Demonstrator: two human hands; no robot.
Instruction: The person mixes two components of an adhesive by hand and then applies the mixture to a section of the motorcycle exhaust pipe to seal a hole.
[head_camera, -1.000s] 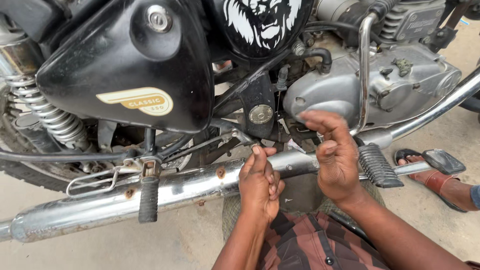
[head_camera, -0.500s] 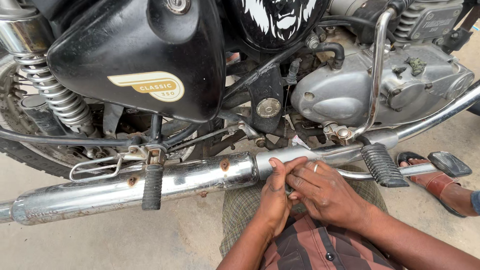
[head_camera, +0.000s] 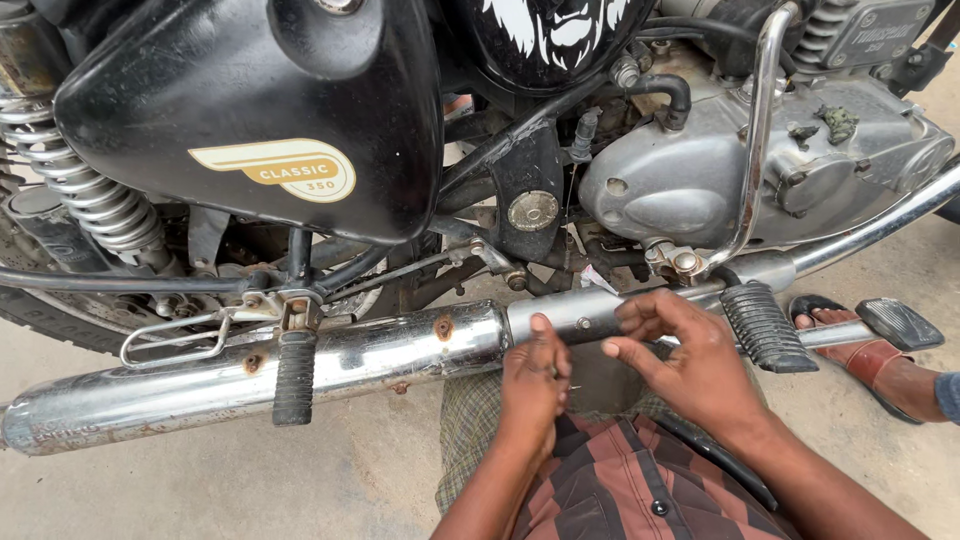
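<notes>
A motorcycle stands side-on in front of me, with a black side panel (head_camera: 270, 120) and a grey engine case (head_camera: 700, 190). Its long chrome exhaust pipe (head_camera: 400, 350) runs across the lower part of the head view. My left hand (head_camera: 535, 385) is curled just below the pipe's joint, thumb tip against the metal; whether it holds anything small is hidden. My right hand (head_camera: 690, 360) sits beside it with fingers spread, fingertips on the pipe near the black ribbed footpeg (head_camera: 765, 325). My plaid-clad knee lies under both hands.
A second black footpeg (head_camera: 295, 375) hangs over the pipe at the left. A coil spring shock (head_camera: 85, 195) is at the far left. Another person's sandalled foot (head_camera: 860, 355) rests at the right, near the brake pedal (head_camera: 900, 322). The ground is concrete.
Both hands have come down from the frame bolts under the engine to the exhaust pipe. The right hand has spread its fingers along the pipe.
</notes>
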